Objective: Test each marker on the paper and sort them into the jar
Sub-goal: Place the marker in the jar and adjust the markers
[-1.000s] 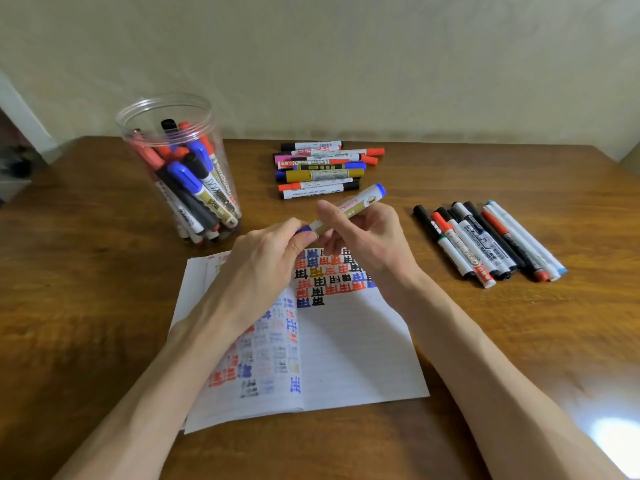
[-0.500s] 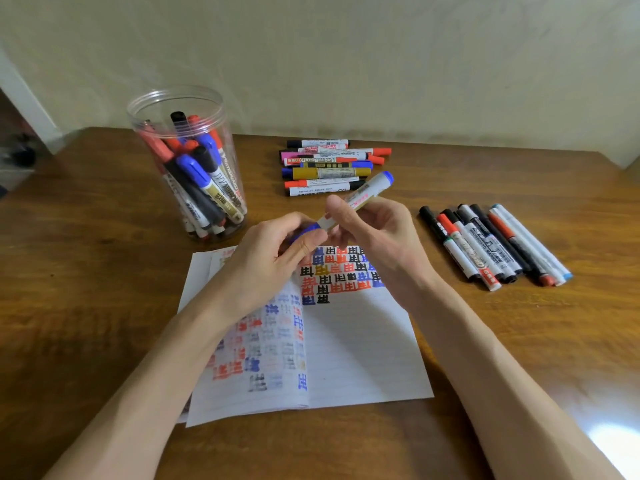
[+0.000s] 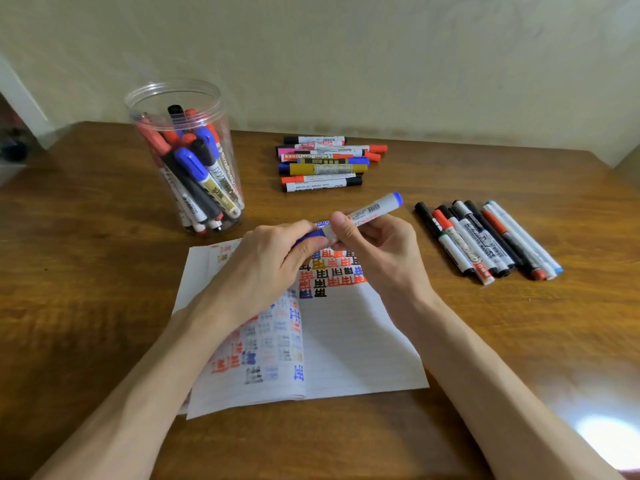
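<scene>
Up close, right hand (image 3: 377,251) pinching a blue marker (image 3: 372,210) by its barrel, left hand (image 3: 273,265) gripping its blue cap (image 3: 310,236), both above the scribbled paper (image 3: 346,341), jar (image 3: 180,109) of markers back left, two loose marker rows (image 3: 325,162) (image 3: 485,240) on the wooden table (image 3: 104,289).

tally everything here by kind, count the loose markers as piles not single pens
jar: 1
paper: 1
loose piles: 2, back pile and right pile
held marker: 1
total: 5
</scene>
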A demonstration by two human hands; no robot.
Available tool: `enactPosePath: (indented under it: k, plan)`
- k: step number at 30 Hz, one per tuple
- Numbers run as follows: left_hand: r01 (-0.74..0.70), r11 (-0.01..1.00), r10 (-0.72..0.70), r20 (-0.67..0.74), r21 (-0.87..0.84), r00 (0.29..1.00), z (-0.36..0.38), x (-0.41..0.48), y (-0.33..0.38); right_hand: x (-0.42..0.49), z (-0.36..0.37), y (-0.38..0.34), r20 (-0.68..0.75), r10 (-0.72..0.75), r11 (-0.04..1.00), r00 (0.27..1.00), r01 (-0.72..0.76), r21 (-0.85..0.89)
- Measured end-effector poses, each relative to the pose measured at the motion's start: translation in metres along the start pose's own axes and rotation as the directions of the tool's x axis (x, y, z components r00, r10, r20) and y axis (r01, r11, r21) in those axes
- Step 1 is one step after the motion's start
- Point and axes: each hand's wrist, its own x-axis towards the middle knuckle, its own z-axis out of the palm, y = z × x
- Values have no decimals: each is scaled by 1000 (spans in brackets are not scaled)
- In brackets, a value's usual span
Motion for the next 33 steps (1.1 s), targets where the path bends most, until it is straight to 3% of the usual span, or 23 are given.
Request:
enactPosePath:
  k: [5, 14, 17, 21, 23, 25, 33]
  plan:
    - [87, 978, -67, 109, -192, 992, -4, 1, -2, -1, -8, -2, 70, -33, 999, 997, 31, 29]
    - [87, 912, 17, 250, -401, 968, -13, 1, 3, -1, -17, -10, 201, -117, 991, 973, 101, 91]
    - [115, 884, 13, 269, -453, 963, -14, 1, 2, -1, -16, -9, 204, -80, 989, 976, 52, 140]
    - [96, 950, -84, 52, -298, 995, -6, 1, 1, -2, -5, -3, 110, 16, 982, 994, -37, 186]
    - [45, 991, -51, -39, -130, 998, -2, -1, -1, -5, 1, 1, 37, 12, 995, 999, -16, 99]
    - [13, 999, -15, -42, -47, 999, 1, -3, -2, -6, 3, 2, -7, -1, 999, 1000, 2, 38]
    - [78, 964, -51, 112, -253, 992, -4, -2, 0, -5, -6, 0, 46, 5, 998, 999, -8, 69]
